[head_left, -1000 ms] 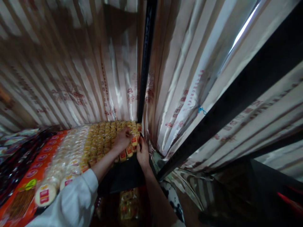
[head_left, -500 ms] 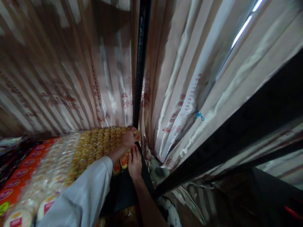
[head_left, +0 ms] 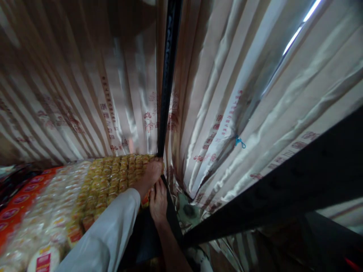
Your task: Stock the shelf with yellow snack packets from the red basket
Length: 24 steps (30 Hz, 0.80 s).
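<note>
Rows of small yellow wrapped packets [head_left: 113, 177] with red labels cover the right part of a dark shelf [head_left: 140, 236]. My left hand [head_left: 153, 170], at the end of a white sleeve, curls over the packet at the far right corner, beside the black post. Its fingertips are mostly hidden. Just below it, my right hand [head_left: 159, 202] lies with fingers stretched along the ends of the packets at the shelf's right edge. A red-labelled packet [head_left: 145, 200] shows left of my right fingers.
Clear-wrapped white round packages [head_left: 44, 260] and an orange printed strip [head_left: 19, 206] lie to the left. A black upright post [head_left: 167, 83] stands in the corner between pleated printed curtains [head_left: 215, 94]. A dark beam [head_left: 272, 181] slants across the right.
My left hand has shifted slightly left and down in the picture, and the packet at its fingers is now mostly covered. My right hand has moved slightly left. The camera view has shifted a little.
</note>
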Tool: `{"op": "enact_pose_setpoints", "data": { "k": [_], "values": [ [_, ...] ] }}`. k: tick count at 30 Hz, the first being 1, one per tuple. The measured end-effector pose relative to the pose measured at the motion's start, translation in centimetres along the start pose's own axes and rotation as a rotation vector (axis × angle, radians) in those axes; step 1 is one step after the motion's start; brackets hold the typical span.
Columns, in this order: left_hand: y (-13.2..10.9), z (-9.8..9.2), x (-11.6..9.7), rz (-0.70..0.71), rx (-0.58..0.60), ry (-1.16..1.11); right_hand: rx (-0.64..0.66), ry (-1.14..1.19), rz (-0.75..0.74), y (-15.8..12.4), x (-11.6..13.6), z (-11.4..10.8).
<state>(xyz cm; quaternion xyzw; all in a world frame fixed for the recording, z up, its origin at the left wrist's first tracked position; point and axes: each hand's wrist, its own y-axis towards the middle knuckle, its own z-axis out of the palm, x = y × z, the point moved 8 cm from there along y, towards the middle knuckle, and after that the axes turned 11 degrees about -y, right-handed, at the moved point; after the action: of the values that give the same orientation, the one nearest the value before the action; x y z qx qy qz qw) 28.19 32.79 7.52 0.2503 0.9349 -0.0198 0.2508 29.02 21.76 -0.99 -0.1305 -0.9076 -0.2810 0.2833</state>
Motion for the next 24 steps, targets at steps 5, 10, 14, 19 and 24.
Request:
{"op": "enact_pose_setpoints", "data": {
  "k": [5,10,14,19,24],
  "values": [
    [0.2,0.4,0.1,-0.065,-0.030,0.010,-0.010,-0.001,0.013,-0.1,-0.3,0.2],
    [0.3,0.3,0.2,-0.082,-0.041,0.004,-0.030,0.028,-0.001,-0.1,0.0,-0.2],
    [0.1,0.0,0.2,-0.098,-0.052,0.003,-0.029,0.051,-0.014,0.0,0.0,-0.3],
    [-0.8,-0.9,0.1,-0.096,-0.060,-0.020,-0.063,0.049,-0.034,0.1,-0.3,0.0],
    [-4.8,-3.9,-1.3,-0.017,-0.223,-0.238,-0.053,0.082,-0.034,0.2,-0.6,-0.1]
  ]
}}
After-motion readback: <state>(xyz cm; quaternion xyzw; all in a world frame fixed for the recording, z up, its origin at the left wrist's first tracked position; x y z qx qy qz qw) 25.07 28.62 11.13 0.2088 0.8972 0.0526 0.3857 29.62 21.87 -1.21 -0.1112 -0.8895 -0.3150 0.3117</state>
